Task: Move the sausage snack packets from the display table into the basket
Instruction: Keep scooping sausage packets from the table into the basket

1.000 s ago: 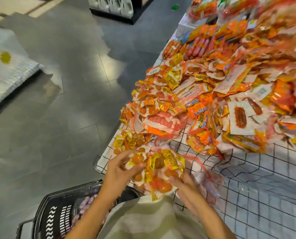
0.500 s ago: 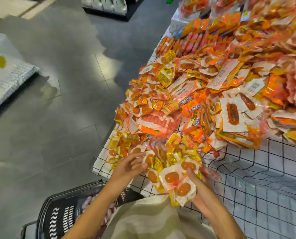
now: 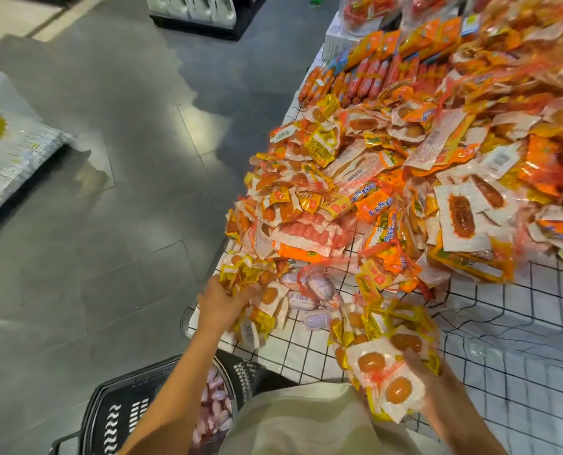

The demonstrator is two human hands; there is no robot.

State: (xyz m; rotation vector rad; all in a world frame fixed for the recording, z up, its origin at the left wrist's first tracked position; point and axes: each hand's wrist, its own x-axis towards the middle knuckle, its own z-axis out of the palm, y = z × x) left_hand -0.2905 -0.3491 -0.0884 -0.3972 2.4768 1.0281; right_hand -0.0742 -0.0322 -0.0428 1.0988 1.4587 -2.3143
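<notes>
A big heap of orange and yellow sausage snack packets point(image 3: 388, 192) covers the display table point(image 3: 519, 339), which has a white top under a black wire grid. My right hand point(image 3: 427, 385) grips a bunch of yellow-and-clear sausage packets point(image 3: 385, 366) near the table's front edge. My left hand point(image 3: 222, 298) is closed on a smaller clump of yellow packets point(image 3: 250, 277) at the table's left corner. The black plastic basket point(image 3: 122, 418) stands on the floor below, partly hidden by my arm and shirt, with pinkish packets point(image 3: 214, 412) inside.
Pale purple sausage packs point(image 3: 316, 290) lie between my hands. Grey tiled floor point(image 3: 109, 224) lies left of the table. A stack of white sacks point(image 3: 7, 149) sits far left, and a dark shelf base point(image 3: 201, 14) stands at the back.
My hands have parted: the right one pulled the large bunch right and toward me, while the left reached forward onto another clump at the corner. Purple packs are now uncovered.
</notes>
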